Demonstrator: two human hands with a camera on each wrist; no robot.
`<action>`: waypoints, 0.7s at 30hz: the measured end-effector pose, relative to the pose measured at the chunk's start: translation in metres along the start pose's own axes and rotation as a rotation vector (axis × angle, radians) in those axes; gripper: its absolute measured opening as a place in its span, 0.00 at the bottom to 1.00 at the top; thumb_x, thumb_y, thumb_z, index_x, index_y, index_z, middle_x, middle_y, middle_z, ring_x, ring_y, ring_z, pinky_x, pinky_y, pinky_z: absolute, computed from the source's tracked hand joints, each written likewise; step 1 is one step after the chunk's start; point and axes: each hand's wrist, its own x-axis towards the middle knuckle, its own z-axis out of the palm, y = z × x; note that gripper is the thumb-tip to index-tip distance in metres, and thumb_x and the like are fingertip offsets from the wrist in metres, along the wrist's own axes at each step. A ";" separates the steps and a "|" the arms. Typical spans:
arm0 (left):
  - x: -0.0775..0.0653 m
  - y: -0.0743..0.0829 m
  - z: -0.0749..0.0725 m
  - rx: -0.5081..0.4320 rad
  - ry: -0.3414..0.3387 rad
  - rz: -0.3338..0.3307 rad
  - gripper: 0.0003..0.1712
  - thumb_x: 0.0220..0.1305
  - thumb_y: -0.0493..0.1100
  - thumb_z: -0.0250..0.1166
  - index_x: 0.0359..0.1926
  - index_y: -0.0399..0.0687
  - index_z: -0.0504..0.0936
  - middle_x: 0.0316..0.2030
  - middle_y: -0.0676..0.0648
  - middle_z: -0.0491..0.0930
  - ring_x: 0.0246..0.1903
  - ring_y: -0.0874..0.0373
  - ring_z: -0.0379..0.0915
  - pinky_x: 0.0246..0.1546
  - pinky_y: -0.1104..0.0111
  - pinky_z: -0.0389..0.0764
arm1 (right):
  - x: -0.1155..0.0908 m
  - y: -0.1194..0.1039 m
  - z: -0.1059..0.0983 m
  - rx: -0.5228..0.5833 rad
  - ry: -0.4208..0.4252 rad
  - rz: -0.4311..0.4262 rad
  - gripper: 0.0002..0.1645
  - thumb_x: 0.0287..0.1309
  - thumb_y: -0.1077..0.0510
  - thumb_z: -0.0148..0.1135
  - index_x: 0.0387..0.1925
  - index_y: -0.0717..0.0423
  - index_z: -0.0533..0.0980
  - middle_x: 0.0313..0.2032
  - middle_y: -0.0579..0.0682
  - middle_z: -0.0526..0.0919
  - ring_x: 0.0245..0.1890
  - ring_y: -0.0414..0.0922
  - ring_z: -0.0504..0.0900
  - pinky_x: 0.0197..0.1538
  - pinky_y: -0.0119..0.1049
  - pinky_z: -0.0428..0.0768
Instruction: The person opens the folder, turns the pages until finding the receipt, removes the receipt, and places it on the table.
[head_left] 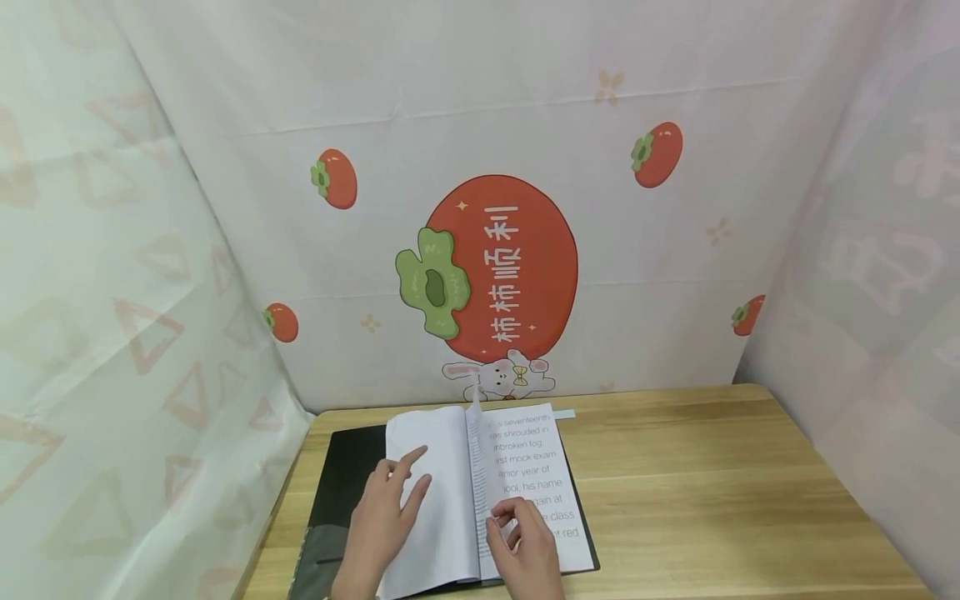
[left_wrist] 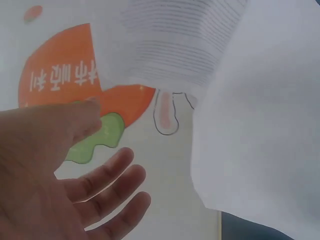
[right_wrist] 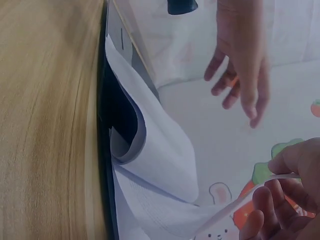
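Note:
A stack of printed sheets in a black folder (head_left: 348,467) lies spread on the table. On its right side is a page with large print (head_left: 536,467); the left page (head_left: 431,500) is blank. Between them a sheet with small lines of text (head_left: 477,467) stands raised, its edge pinched between the thumb and fingers of my right hand (head_left: 528,546). In the right wrist view, my right hand (right_wrist: 290,195) grips that sheet's edge. My left hand (head_left: 378,517) hovers over the blank page with fingers spread, holding nothing. The left wrist view shows the left hand (left_wrist: 75,170) apart from the paper.
The wooden table (head_left: 697,492) extends to the right of the folder. A pale blue tab (head_left: 564,414) sticks out at the folder's upper right. Behind hangs a white cloth (head_left: 637,333) with persimmon prints, and more cloth (head_left: 135,333) hangs at the left.

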 end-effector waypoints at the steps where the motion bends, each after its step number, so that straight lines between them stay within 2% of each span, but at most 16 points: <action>1: 0.000 0.005 -0.003 -0.007 0.012 0.018 0.25 0.75 0.56 0.67 0.69 0.62 0.81 0.44 0.49 0.78 0.38 0.58 0.74 0.27 0.68 0.75 | 0.000 -0.001 0.001 0.000 -0.014 0.010 0.10 0.62 0.63 0.73 0.39 0.47 0.80 0.33 0.37 0.77 0.23 0.31 0.71 0.26 0.28 0.74; 4: 0.001 0.016 -0.008 -0.027 0.027 0.053 0.24 0.76 0.58 0.65 0.68 0.64 0.81 0.43 0.51 0.79 0.37 0.58 0.77 0.28 0.68 0.76 | -0.002 -0.005 0.006 -0.004 -0.038 0.020 0.11 0.61 0.63 0.73 0.39 0.45 0.80 0.33 0.36 0.77 0.22 0.31 0.71 0.26 0.28 0.74; 8: 0.003 0.025 -0.011 -0.055 0.012 0.070 0.24 0.76 0.59 0.65 0.69 0.65 0.81 0.43 0.52 0.80 0.38 0.56 0.79 0.27 0.68 0.76 | -0.004 -0.006 0.013 -0.016 -0.049 -0.005 0.14 0.61 0.63 0.74 0.39 0.41 0.79 0.33 0.34 0.77 0.21 0.30 0.70 0.26 0.27 0.74; 13: 0.005 0.025 -0.007 -0.067 -0.002 0.075 0.24 0.76 0.59 0.65 0.69 0.67 0.80 0.42 0.54 0.80 0.37 0.59 0.78 0.26 0.69 0.74 | -0.008 -0.006 0.020 -0.019 -0.076 -0.061 0.13 0.61 0.63 0.73 0.39 0.43 0.79 0.33 0.34 0.76 0.21 0.28 0.68 0.25 0.26 0.73; 17: 0.006 0.024 -0.002 -0.063 -0.018 0.070 0.25 0.75 0.62 0.64 0.69 0.68 0.80 0.42 0.55 0.81 0.36 0.60 0.77 0.25 0.70 0.73 | -0.009 -0.006 0.024 -0.019 -0.078 -0.111 0.13 0.59 0.63 0.74 0.38 0.43 0.79 0.33 0.35 0.77 0.21 0.27 0.67 0.24 0.25 0.72; 21: 0.007 0.023 0.002 -0.045 -0.042 0.053 0.25 0.75 0.63 0.63 0.68 0.66 0.81 0.41 0.55 0.81 0.36 0.58 0.78 0.25 0.70 0.73 | -0.010 -0.006 0.027 -0.025 -0.103 -0.122 0.13 0.60 0.63 0.73 0.38 0.43 0.79 0.33 0.34 0.76 0.22 0.26 0.67 0.25 0.24 0.72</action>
